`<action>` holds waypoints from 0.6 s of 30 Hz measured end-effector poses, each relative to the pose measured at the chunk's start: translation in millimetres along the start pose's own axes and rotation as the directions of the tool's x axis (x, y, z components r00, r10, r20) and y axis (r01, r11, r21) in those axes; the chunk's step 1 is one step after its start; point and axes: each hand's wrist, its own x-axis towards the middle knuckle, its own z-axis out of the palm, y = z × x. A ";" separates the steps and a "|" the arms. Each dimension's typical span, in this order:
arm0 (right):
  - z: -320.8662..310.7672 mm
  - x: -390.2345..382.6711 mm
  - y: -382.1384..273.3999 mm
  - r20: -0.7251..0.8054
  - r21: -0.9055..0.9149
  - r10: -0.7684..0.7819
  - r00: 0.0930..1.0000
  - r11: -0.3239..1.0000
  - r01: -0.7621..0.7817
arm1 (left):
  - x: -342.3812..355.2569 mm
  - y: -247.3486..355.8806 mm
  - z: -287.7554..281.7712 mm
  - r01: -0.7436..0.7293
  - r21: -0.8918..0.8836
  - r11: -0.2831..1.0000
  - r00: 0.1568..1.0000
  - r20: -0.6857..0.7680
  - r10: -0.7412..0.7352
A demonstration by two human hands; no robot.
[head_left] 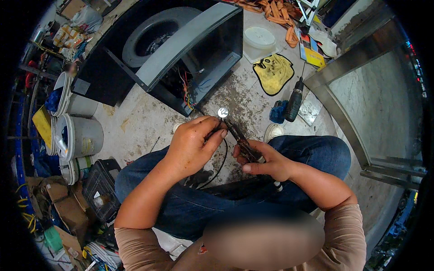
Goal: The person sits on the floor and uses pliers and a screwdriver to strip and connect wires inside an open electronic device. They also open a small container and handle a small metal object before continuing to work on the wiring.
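My left hand (195, 140) is closed, thumb and fingers pinched around the base of a small round silver metal part (223, 112). The part's shiny disc face points up just beyond my fingertips. My right hand (266, 159) grips a dark, greasy pliers-like tool (242, 143), its tip slanting up to the left and touching or nearly touching the silver part. The tool's exact kind cannot be made out. A thin black cable (224, 156) curves down from below my left hand. Beyond the hands lies a black-and-grey cabinet (190, 45), with coloured wires (185, 86) hanging out.
A cordless drill (295, 100) with a long bit and a yellow cloth (273, 74) lie at the right, near a white bucket (259, 38). More white buckets (86, 135) and a black case (100, 189) stand left. A metal-framed panel (337, 90) edges the right side. Dirt litters the tiled floor.
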 end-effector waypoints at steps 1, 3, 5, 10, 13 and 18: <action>-0.1 0.7 0.6 -0.006 -0.019 0.007 1.000 1.000 -0.007 | 0.0 0.0 0.1 -0.005 0.007 1.000 1.000 -0.002 0.005; 0.4 1.7 2.1 -0.012 -0.105 -0.012 1.000 0.994 0.011 | -0.1 0.3 1.1 -0.004 0.002 1.000 1.000 -0.015 0.004; 1.6 1.9 3.4 -0.043 -0.146 0.014 0.999 0.989 -0.020 | -0.2 0.9 2.1 0.016 0.000 1.000 1.000 -0.017 -0.016; 6.6 2.7 5.0 -0.122 -0.272 -0.032 0.992 0.962 -0.002 | -0.2 2.0 5.0 0.114 0.019 0.993 0.993 -0.006 -0.114; 7.4 3.0 4.5 -0.146 -0.360 -0.066 0.987 0.933 0.009 | -0.9 2.3 6.7 0.147 -0.029 0.989 0.989 -0.009 -0.147; 8.1 1.8 4.9 -0.189 -0.406 -0.012 0.982 0.912 -0.067 | -0.9 1.8 7.7 0.149 -0.027 0.988 0.989 -0.012 -0.149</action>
